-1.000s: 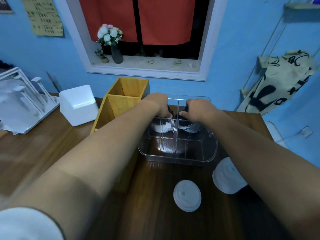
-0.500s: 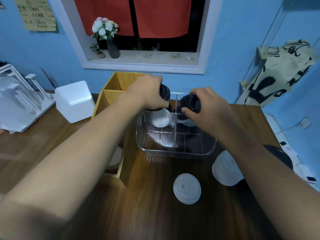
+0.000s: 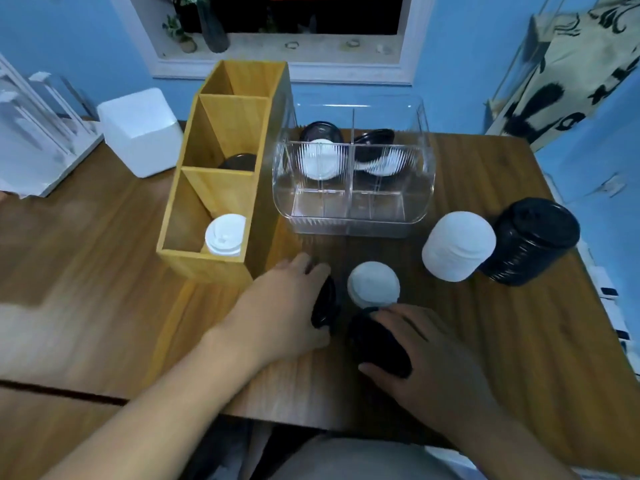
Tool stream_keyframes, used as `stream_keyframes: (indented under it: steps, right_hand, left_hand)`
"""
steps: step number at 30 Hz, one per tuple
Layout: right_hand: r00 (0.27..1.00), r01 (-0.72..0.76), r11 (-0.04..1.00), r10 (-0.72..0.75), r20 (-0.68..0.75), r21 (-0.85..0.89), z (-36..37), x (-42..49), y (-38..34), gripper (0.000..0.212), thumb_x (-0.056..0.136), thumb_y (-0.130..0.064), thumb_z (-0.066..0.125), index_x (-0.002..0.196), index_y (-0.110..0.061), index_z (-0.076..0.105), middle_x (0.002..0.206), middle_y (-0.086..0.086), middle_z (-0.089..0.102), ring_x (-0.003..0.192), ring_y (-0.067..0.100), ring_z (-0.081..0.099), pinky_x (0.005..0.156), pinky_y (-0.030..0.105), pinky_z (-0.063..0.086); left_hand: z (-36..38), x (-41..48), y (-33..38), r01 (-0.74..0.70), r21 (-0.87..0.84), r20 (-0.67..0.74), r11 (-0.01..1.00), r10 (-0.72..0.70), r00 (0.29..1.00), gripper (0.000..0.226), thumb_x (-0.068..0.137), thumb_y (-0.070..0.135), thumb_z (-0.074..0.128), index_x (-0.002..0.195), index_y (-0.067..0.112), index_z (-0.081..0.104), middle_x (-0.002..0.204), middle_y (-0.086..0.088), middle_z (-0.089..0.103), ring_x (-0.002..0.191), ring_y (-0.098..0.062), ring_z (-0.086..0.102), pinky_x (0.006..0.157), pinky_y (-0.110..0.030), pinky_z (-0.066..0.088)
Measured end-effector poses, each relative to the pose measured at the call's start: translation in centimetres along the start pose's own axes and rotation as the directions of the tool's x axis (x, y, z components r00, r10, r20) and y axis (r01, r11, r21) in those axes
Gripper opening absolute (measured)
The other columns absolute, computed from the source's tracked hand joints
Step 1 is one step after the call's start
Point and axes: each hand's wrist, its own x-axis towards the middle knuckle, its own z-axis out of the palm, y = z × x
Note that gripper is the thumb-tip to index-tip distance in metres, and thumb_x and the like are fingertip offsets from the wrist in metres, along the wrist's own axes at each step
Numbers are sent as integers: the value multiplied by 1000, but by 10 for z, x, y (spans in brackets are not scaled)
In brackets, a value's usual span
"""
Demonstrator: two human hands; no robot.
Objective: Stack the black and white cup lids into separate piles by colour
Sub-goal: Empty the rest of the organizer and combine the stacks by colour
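Hands lower centre, apart over table [image 3: 536,323]: left hand [image 3: 284,306] grips black lid [image 3: 323,306], right hand [image 3: 436,348] grips second black lid [image 3: 377,344].

Your brown wooden surface [image 3: 86,271] carries a yellow wooden compartment box [image 3: 263,202], a clear plastic divided bin [image 3: 349,223], a white lid stack [image 3: 457,251], a black lid stack [image 3: 533,240] and one loose white lid [image 3: 373,284].

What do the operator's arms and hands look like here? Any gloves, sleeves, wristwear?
The left hand and right hand are both bare: no gloves, and no ring, watch or band visible. Both forearms are uncovered to the frame edge, so no sleeve shows. Grey clothing shows at the bottom edge between them. The picture is slightly blurred, so fine marks cannot be told.
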Motion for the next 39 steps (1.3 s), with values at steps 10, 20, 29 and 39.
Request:
stream_keyframes:
  steps: [10, 20, 29, 39]
  right_hand:
    - [999, -1, 997, -3, 43, 83, 10, -12, 13, 76, 81, -64, 66, 146, -30, 42, 149, -14, 39, 136, 4, 32, 110, 21, 26]
    - [984, -91, 985, 66, 166, 145, -15, -24, 37, 88, 77, -48, 79, 146, -54, 24, 134, -30, 36, 126, -13, 31, 99, 11, 28]
    - [988, -148, 988, 146, 58, 36, -26, -40, 54, 86, 76, -58, 75, 148, -35, 37, 143, -22, 41, 133, -1, 31, 105, 19, 27]
    - [993, -114, 976, 113, 15, 185, -48, -34, 48, 79, 71, -46, 82, 141, -32, 50, 136, -29, 47, 132, -2, 39, 105, 9, 28]
  left_hand:
    - [54, -36, -22, 89, -360, -159, 929, -155, 975, 100, 72, 65, 79, 152, 21, 39, 140, 5, 50, 129, -16, 45, 109, -26, 36]
    - [39, -69, 24, -55, -419, -212, 906, -39, 976, 88, 75, 58, 82, 149, 29, 42, 136, 20, 46, 130, 3, 37, 105, -9, 26]
    - [70, -48, 51, -122, -457, -91, 881, 90, 992, 102, 79, 39, 84, 160, 26, 23, 152, 15, 36, 141, 4, 24, 111, -2, 12]
    - [86, -45, 49, -69, -557, -166, 828, -29, 986, 93, 74, 44, 89, 150, 20, 42, 136, 10, 52, 132, -6, 41, 107, -4, 25]
